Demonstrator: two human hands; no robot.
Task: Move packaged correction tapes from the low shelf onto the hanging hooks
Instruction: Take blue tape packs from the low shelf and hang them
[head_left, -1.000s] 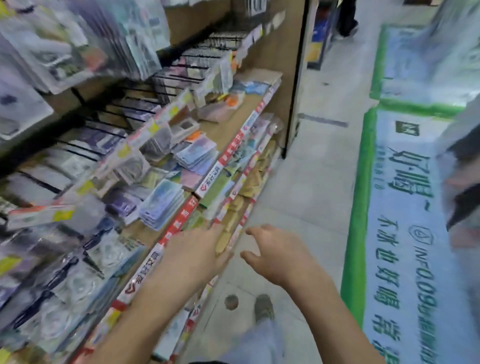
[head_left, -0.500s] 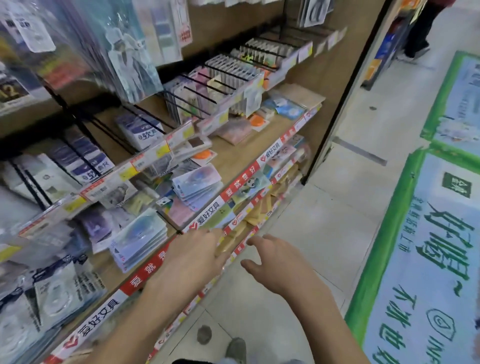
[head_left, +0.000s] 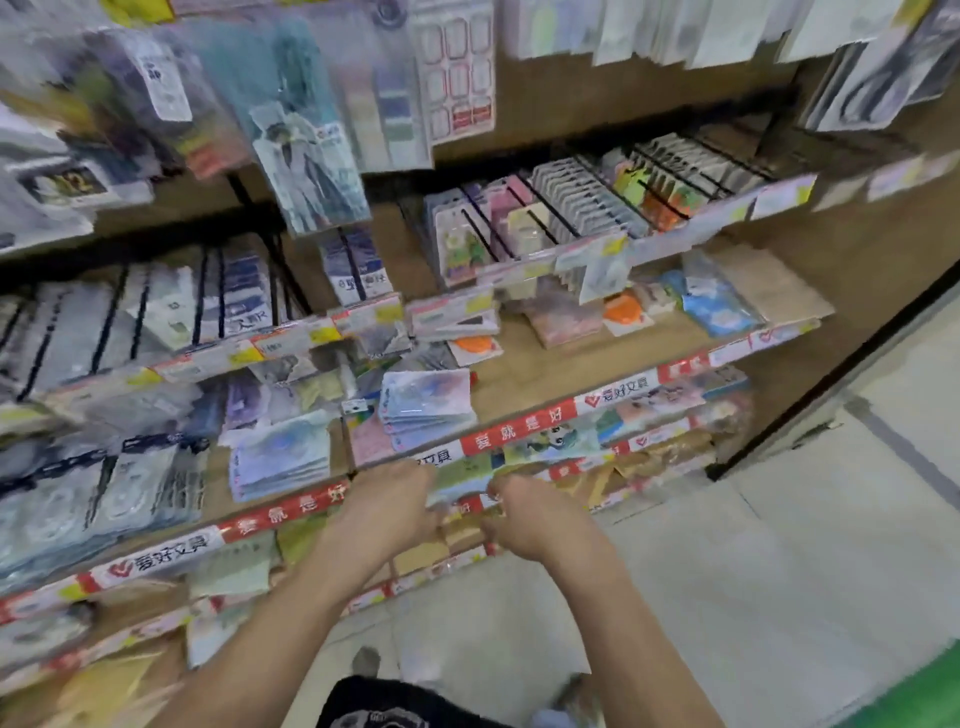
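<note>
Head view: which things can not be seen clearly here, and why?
- Fingers of the left hand and the right hand: hidden behind the backs of the hands, so the grip cannot be told.
- Packs on the low shelf between the hands: blurred, and partly covered by the hands, so the product is unclear.
- Print on the hanging packs: motion blur.
- Price tags on the hook rail: too small and blurred to read.

Both bare forearms reach forward and converge — left hand (head_left: 387, 512) and right hand (head_left: 530, 519) close together, backs up, fingers curled downward.
</note>
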